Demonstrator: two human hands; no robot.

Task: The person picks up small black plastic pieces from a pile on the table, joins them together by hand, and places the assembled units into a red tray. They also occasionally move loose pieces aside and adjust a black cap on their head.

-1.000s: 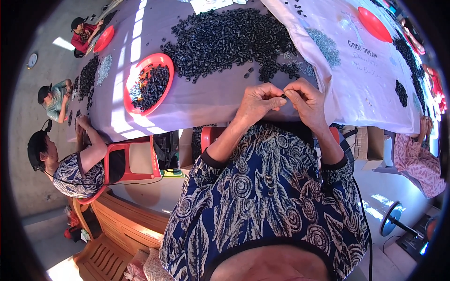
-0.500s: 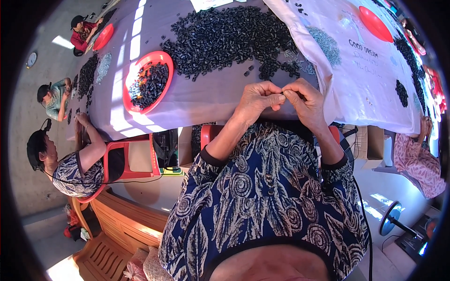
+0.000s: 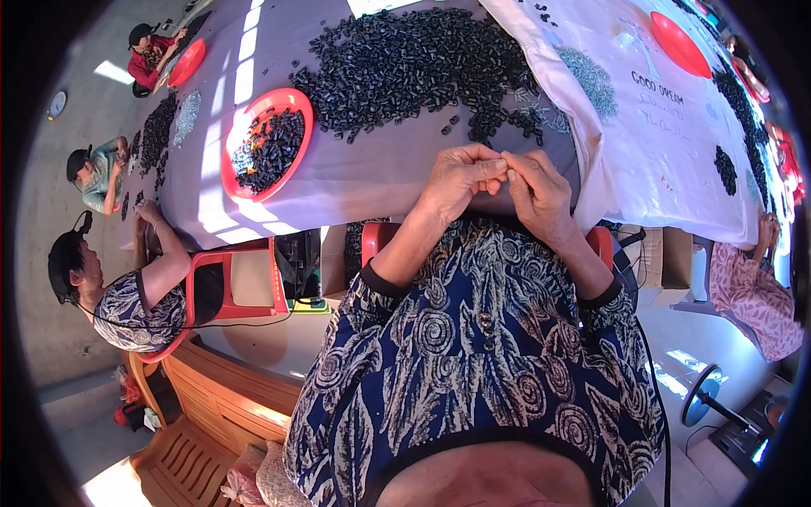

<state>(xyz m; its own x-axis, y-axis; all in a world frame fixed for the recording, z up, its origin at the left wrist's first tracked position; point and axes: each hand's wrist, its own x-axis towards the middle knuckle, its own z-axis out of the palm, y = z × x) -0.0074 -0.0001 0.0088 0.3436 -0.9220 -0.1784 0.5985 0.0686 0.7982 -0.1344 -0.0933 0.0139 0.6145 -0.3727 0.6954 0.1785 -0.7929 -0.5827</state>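
Observation:
My left hand (image 3: 463, 179) is closed in a pinch above the table's near edge, thumb against forefinger. Whatever sits in that pinch is too small to make out. Fingertips of my right hand (image 3: 542, 194) meet those of the left; its fingers are bent, and any tiny thing between them is hidden. Beyond my hands spreads a large heap of small black plastic pieces (image 3: 405, 72). At the heap's right end lie thin clear pieces (image 3: 553, 120). To the left, a red basin (image 3: 308, 139) holds more black pieces.
A grey-purple cloth (image 3: 363, 186) covers the table, with a white printed cloth (image 3: 650, 160) at right bearing a pale pile (image 3: 589, 80) and a red basin (image 3: 681, 46). Co-workers sit along the left, the nearest (image 3: 139, 287) on a red chair. A wooden bench (image 3: 220, 389) stands behind.
My right hand's fingers have straightened somewhat and its grip has shifted against the left fingertips. The dark bit seen between the fingertips before no longer shows. My left hand stays nearly in place.

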